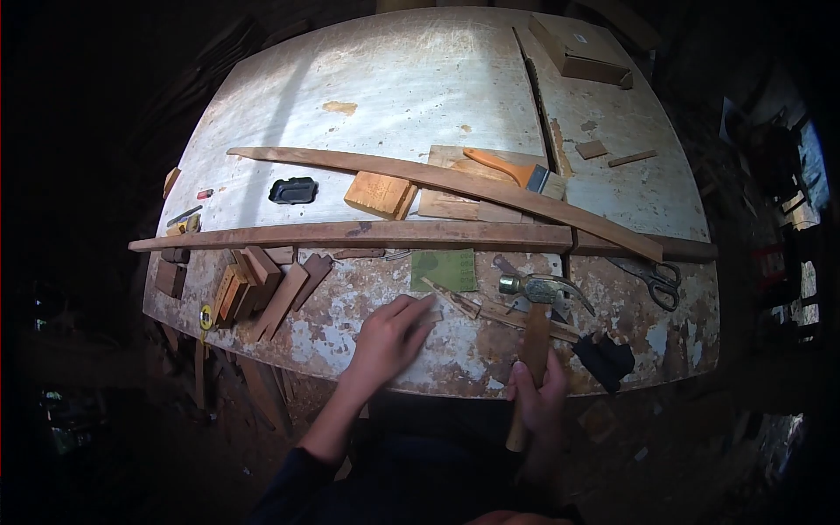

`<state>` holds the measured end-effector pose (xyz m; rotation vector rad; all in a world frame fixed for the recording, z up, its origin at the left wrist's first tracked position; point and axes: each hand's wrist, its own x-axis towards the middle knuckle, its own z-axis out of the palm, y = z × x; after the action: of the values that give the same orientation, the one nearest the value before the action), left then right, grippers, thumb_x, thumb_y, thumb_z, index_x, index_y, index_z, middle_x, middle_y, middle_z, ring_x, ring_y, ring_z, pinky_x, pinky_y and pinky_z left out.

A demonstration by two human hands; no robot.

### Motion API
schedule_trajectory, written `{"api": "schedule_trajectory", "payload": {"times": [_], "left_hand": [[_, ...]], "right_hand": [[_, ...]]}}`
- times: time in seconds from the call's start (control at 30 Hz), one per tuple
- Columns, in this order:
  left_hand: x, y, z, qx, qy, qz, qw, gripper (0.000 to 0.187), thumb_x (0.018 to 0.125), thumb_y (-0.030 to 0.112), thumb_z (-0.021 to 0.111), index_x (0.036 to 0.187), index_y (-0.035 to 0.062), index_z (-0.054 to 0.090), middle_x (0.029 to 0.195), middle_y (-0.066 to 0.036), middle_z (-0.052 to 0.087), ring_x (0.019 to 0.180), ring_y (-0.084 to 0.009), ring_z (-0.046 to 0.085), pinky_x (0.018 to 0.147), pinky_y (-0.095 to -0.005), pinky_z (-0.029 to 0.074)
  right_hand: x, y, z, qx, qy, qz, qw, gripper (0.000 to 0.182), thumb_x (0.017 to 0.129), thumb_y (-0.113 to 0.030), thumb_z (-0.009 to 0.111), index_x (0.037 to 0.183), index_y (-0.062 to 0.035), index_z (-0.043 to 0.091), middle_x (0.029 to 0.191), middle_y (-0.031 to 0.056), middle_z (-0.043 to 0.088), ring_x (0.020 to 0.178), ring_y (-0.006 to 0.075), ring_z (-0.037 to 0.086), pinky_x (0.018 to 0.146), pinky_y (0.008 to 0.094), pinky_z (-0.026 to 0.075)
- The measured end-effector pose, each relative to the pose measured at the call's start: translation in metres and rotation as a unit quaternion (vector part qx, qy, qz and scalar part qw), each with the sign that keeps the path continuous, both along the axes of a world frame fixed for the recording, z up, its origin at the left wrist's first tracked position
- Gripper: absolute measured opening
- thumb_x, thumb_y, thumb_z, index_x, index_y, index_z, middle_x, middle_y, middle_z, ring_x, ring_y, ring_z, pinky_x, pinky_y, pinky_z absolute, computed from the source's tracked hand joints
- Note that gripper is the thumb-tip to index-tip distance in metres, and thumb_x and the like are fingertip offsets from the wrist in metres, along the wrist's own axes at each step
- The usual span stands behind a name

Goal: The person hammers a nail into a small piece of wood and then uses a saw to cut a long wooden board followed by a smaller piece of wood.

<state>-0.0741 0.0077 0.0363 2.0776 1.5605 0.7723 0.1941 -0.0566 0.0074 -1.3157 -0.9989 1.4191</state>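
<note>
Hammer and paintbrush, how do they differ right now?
The hammer is gripped in the right hand; the paintbrush lies untouched by either hand. The hammer's handle is brown, the paintbrush's orange. The hammer ends in a metal claw head, the paintbrush in bristles. Both have a handle.

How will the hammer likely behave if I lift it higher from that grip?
The hammer will probably feel head-heavy, since its metal head sits at the far end of a wooden handle. It may tip headward, as the right hand grips well below the head. It should stay stiff: the handle looks straight and solid.
</note>
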Motion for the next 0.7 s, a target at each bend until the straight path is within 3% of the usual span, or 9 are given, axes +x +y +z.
{"api": "schedule_trajectory", "payload": {"times": [0.2,0.23,0.3,0.4,0.5,0.57,0.7], "left_hand": [[-0.032,-0.004,0.002,0.007,0.009,0.047,0.999,0.044,0.087,0.009,0.086,0.129,0.0028,0.074,0.103,-0.014,0.073,0.085,-0.0321,0.072,0.078,-0.0403,0.059],[-0.032,-0.004,0.011,-0.022,-0.005,0.061,0.998,0.044,0.086,0.011,0.087,0.128,0.0018,0.074,0.104,-0.014,0.074,0.085,-0.0299,0.073,0.078,-0.0385,0.059],[-0.041,0.002,0.005,0.029,0.005,0.061,0.998,0.042,0.087,0.011,0.088,0.125,0.0012,0.075,0.103,-0.014,0.074,0.085,-0.0285,0.073,0.077,-0.0378,0.059],[-0.062,0.010,0.001,0.058,0.015,0.101,0.993,0.029,0.089,0.013,0.086,0.114,-0.0001,0.077,0.102,-0.012,0.074,0.081,-0.0267,0.073,0.073,-0.0374,0.059],[-0.089,0.026,-0.003,0.048,0.064,0.186,0.979,0.021,0.091,0.013,0.084,0.107,0.0009,0.077,0.096,-0.013,0.073,0.079,-0.0290,0.073,0.071,-0.0383,0.058],[-0.107,0.035,-0.009,0.084,0.085,0.208,0.971,0.015,0.092,0.011,0.082,0.102,0.0017,0.077,0.091,-0.015,0.072,0.079,-0.0329,0.071,0.072,-0.0421,0.056],[-0.124,0.037,-0.014,0.053,0.096,0.220,0.969,0.013,0.092,0.009,0.079,0.102,0.0016,0.077,0.092,-0.016,0.072,0.082,-0.0357,0.072,0.075,-0.0461,0.056]], "right_hand": [[0.001,0.001,0.000,-0.003,0.000,0.015,1.000,0.039,0.107,-0.007,0.060,0.143,0.0040,0.053,0.080,0.0031,0.062,0.062,0.0092,0.060,0.058,0.0255,0.050],[0.000,0.002,0.002,-0.005,0.001,0.005,1.000,0.033,0.106,-0.008,0.062,0.136,0.0028,0.055,0.080,0.0023,0.063,0.063,0.0087,0.060,0.058,0.0255,0.050],[-0.003,0.002,0.006,-0.013,0.004,-0.012,1.000,0.022,0.105,-0.010,0.067,0.123,0.0004,0.059,0.079,0.0008,0.063,0.064,0.0077,0.061,0.058,0.0254,0.050],[-0.002,0.000,0.001,-0.013,-0.012,-0.016,1.000,0.023,0.104,-0.010,0.067,0.123,0.0007,0.059,0.078,0.0013,0.063,0.063,0.0081,0.061,0.057,0.0257,0.050],[-0.001,-0.002,-0.005,0.000,-0.026,0.000,1.000,0.040,0.106,-0.008,0.061,0.144,0.0035,0.054,0.082,0.0029,0.062,0.062,0.0088,0.059,0.057,0.0250,0.049],[-0.002,-0.002,-0.005,-0.004,-0.030,0.002,1.000,0.041,0.106,-0.008,0.061,0.145,0.0034,0.053,0.082,0.0028,0.062,0.062,0.0086,0.058,0.057,0.0248,0.049],[-0.003,-0.001,-0.005,-0.011,-0.035,0.001,0.999,0.042,0.106,-0.007,0.061,0.146,0.0040,0.053,0.083,0.0027,0.062,0.063,0.0084,0.058,0.057,0.0242,0.048]]}}
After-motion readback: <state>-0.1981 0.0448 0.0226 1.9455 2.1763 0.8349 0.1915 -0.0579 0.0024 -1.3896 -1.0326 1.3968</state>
